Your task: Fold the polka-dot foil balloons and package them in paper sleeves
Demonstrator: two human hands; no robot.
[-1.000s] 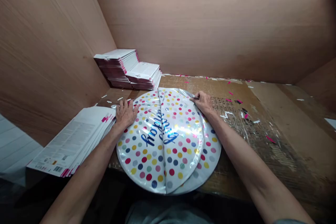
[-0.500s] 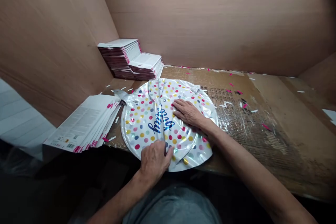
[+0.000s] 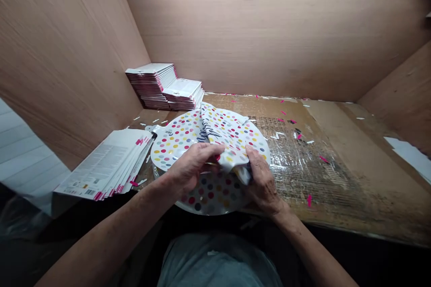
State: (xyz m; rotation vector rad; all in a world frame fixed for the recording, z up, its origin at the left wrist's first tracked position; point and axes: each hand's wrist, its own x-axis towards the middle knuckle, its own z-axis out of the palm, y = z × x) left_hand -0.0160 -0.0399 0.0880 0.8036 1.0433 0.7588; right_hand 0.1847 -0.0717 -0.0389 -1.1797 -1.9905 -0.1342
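Note:
A flat foil balloon (image 3: 178, 136), white with coloured dots and dark blue script, lies on the cardboard-covered table. Part of its sheet is folded up and lifted toward me. My left hand (image 3: 193, 163) pinches the left side of this raised fold between thumb and fingers. Gripping the fold's right side near its front edge is my right hand (image 3: 262, 179). Beneath the raised part, more dotted foil shows at the table's front edge; whether it belongs to a second balloon I cannot tell. The fold and my hands hide the middle of the print.
White-and-pink card sleeves (image 3: 104, 163) lie fanned at the left front. Two piles of folded cards (image 3: 151, 85) stand in the back left corner. Pink and white paper scraps (image 3: 309, 200) dot the cardboard (image 3: 336, 161). Wooden panels (image 3: 229, 31) enclose the back and sides.
My hands have come together at the front of the balloon and raised part of its sheet into a fold. The right hand, flat on the foil before, now grips its edge.

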